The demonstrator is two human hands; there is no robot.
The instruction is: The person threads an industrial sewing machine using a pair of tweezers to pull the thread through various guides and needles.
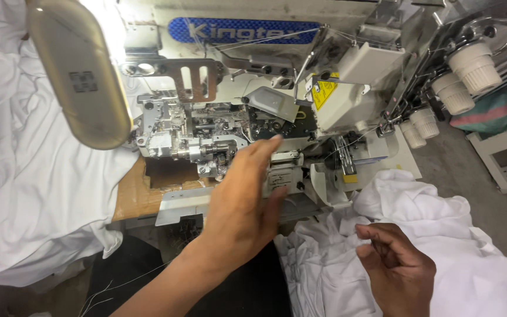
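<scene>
Left hand [243, 202]: raised in front of the sewing machine [230, 132], palm flat, fingers straight and close together, holding nothing. Fingertips reach up to the machine's front, by the small white plate near the needle area; contact cannot be told.
Right hand [395, 267]: near right, resting on the white fabric [441, 235]. Fingers curled inward, thumb and forefinger pinched together on what looks like a fold or thread of the cloth; too small to be sure.
White fabric: bunched heap at near right, running from the machine's front edge down to the near edge of view, under the right hand.
Sewing machine: centre far, grey-white body, cover open with bare metal works showing at left; yellow label at right of centre.
Lamp [77, 70]: long oval head, far left, tilted, lit at the top.
Thread cones [459, 82]: white, far right, set in a row beside the machine.
White cloth pile [24, 176]: large, left side, draped over the table edge.
Table [133, 196]: brown top showing just under the machine's left end.
</scene>
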